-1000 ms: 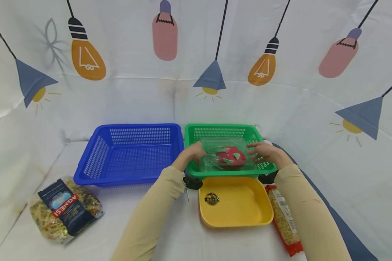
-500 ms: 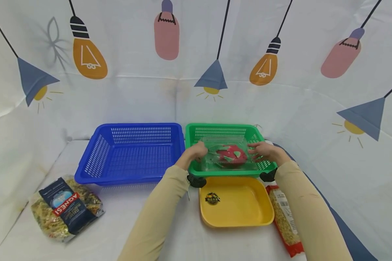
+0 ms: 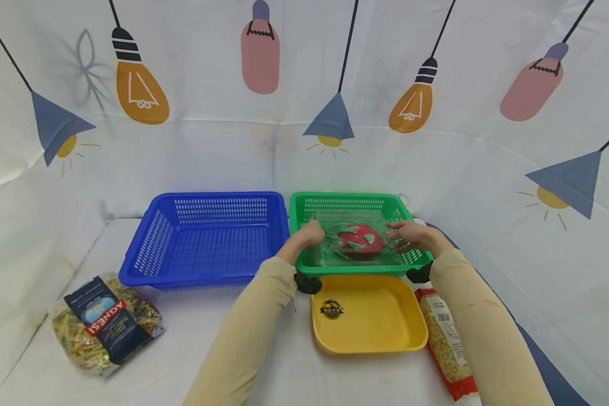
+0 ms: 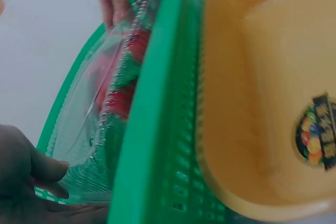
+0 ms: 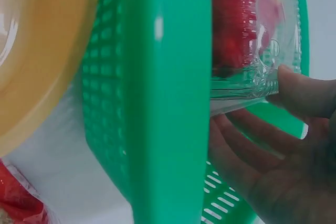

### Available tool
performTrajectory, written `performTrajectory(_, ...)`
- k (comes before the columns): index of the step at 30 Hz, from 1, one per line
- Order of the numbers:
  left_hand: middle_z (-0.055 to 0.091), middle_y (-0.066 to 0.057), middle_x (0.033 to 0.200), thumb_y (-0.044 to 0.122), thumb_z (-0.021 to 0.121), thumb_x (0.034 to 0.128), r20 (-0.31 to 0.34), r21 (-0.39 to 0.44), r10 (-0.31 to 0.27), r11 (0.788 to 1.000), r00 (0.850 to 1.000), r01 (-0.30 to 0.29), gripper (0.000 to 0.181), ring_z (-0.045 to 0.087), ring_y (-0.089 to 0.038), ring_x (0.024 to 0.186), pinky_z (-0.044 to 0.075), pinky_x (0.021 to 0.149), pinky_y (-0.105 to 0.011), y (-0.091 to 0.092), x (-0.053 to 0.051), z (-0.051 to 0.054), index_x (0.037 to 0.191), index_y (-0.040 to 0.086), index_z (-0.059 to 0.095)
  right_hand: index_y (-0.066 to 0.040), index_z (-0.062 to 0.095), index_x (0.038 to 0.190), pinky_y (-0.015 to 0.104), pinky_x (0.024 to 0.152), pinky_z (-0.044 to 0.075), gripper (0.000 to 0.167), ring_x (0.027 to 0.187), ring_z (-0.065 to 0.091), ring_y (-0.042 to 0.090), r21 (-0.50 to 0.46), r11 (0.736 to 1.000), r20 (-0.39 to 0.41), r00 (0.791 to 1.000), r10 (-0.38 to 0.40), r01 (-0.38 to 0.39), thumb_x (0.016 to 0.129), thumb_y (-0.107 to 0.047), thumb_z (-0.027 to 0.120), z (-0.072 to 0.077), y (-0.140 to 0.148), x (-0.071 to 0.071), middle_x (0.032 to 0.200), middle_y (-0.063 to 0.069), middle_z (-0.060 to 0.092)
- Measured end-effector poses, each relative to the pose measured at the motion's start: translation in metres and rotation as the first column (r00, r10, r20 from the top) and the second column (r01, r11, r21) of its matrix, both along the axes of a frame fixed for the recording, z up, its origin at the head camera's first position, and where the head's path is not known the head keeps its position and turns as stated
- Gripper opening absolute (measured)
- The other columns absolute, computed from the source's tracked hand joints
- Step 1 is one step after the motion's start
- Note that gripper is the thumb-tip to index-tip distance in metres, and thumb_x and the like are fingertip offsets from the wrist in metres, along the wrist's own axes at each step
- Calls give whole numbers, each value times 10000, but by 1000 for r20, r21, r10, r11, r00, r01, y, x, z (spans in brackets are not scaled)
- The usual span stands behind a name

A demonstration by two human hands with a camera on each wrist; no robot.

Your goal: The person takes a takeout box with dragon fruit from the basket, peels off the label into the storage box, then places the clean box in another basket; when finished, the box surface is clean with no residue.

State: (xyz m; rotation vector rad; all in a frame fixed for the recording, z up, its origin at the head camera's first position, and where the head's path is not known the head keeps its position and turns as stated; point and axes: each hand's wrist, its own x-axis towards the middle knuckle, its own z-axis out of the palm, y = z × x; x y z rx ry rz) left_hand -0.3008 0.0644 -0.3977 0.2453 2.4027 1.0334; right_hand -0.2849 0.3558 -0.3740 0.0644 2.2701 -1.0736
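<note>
A clear plastic clamshell box (image 3: 330, 256) with a red and green dragon fruit (image 3: 360, 239) inside sits within the green basket (image 3: 360, 269). My left hand (image 3: 307, 235) grips the box's left end, thumb on its edge in the left wrist view, the other fingers partly hidden below. At the opposite end my right hand (image 3: 413, 235) holds the box. The right wrist view shows that thumb (image 5: 302, 90) on the top edge and the other fingers reaching underneath. Whether the box touches the basket's floor cannot be told.
Left of the green basket stands a blue basket (image 3: 218, 279). A yellow tray (image 3: 370, 321) lies in front. One pasta bag (image 3: 106, 327) rests at the far left; another red-ended bag (image 3: 449, 344) lies beside the tray, partly under my right sleeve. A patterned cloth (image 3: 274, 152) hangs behind.
My left fingers have closed in on the box's left end. The box has risen very slightly at its far edge. The head view has shifted a little.
</note>
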Motion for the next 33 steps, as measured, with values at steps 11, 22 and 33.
performTrajectory(11, 223, 11, 541, 50, 348, 1050, -123, -69, -14, 998, 992, 5, 378, 130, -110, 479, 211, 465, -278, 0, 11, 0, 677, 112, 362, 26, 23, 1585, 570, 1093, 387, 631, 1376, 366, 511, -4, 1000, -40, 999, 18, -18, 1104, -210, 357, -2, -3, 7, 1616, 316, 50)
performTrajectory(22, 421, -104, 880, 155, 379, 1071, -94, 43, -11, 999, 996, 16, 517, 270, -131, 520, 326, 567, -313, -6, 29, 3, 1528, -58, 262, 76, 80, 1569, 568, 1074, 407, 720, 1393, 341, 523, 79, 996, -114, 993, 41, -32, 1083, -320, 434, -5, -11, 17, 1620, 313, 56)
performTrajectory(33, 515, -257, 1363, 229, 433, 1068, -132, 89, -36, 995, 991, 48, 674, 299, -93, 427, 372, 540, -285, -11, 49, 2, 1586, -26, 85, 89, -39, 1557, 658, 1149, 197, 837, 1457, 106, 551, 145, 989, -192, 981, 18, 11, 1068, -373, 459, -6, -24, 41, 1594, 367, 10)
